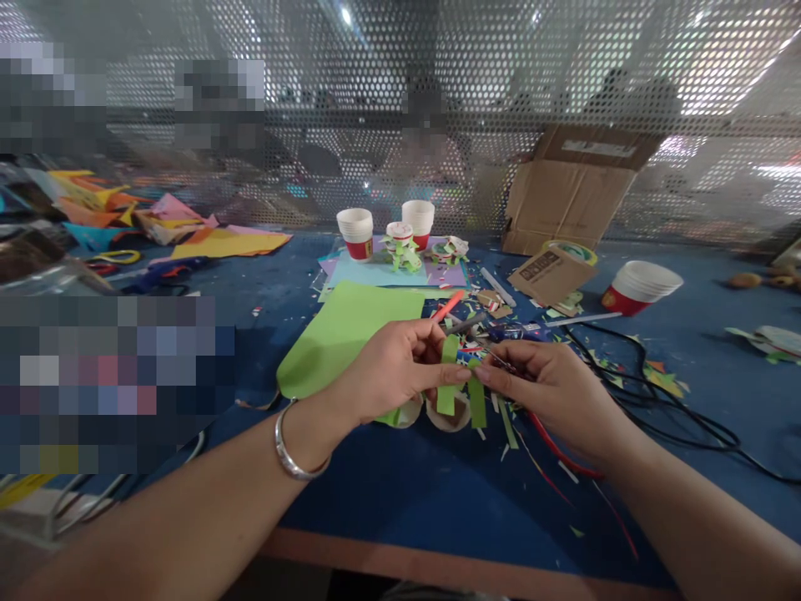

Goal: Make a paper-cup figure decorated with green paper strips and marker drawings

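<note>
The left hand [391,367] is pinching a light green, narrow paper strip [446,399] between thumb and forefinger. Just beside it, the right hand [544,376] is pinching the upper end of a darker green, narrow paper strip [478,405]. Both strips are hanging downward; below the left fingers a pale, round, cup-like piece [460,415] is showing its hollow, and whether a strip is touching it, one cannot tell. Careful work here is probably calling for a light grip near the strip ends, thumbs staying steady, since thin paper is likely to be creasing under pressure.

Further out, a large, light green paper sheet [356,334] is lying beyond the left hand. A blue glue gun [519,332] is crowding the right fingertips, and a thin black cable [642,355] is looping beyond that hand. The roomiest stretch is lying nearer the wearer, where the dark blue tabletop [388,492] is running to its reddish-brown front edge [400,561].
</note>
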### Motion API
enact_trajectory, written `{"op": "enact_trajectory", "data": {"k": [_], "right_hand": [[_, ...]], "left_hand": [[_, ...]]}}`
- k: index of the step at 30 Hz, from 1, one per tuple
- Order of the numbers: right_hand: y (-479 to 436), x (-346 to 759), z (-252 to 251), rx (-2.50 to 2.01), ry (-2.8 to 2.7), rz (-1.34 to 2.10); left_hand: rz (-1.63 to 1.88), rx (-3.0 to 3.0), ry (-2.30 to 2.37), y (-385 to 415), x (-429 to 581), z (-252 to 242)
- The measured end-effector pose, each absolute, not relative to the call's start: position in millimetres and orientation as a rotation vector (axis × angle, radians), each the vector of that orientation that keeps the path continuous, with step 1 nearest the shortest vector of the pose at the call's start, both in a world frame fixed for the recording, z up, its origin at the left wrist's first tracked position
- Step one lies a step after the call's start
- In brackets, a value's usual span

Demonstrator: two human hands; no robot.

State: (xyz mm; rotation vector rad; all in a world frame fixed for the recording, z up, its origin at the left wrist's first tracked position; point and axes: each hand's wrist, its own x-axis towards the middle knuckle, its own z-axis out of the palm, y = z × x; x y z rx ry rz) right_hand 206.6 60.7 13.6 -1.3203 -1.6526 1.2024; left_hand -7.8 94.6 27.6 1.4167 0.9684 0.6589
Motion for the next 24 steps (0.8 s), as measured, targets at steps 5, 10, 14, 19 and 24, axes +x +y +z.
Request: {"op": "enact_trajectory", "data": {"k": [5,10,14,19,24], "right_hand": [[60.1,205.3,15.4,-1.362,-1.686,1.024],[57.7,201.2,15.7,-1.282,-1.647,1.052],[57.2,200.1,15.6,-1.257,-1.600,1.082],[58.7,201.1,16.5,-1.275,-1.540,1.080],[57.7,201.3,17.6,-1.262,-1.543,1.109]], "left_hand": [[0.618,1.464,0.921,92.7,-6.7,28.4],[0.481,1.499,0.923,87.9,-1.3,26.6],[0.516,1.478,0.892,87.4,-0.4,26.6],[0.517,1.422,0.897,87.9,-3.3,34.2],[0.586,1.358,0.898,89.0,-4.9,33.2]]}}
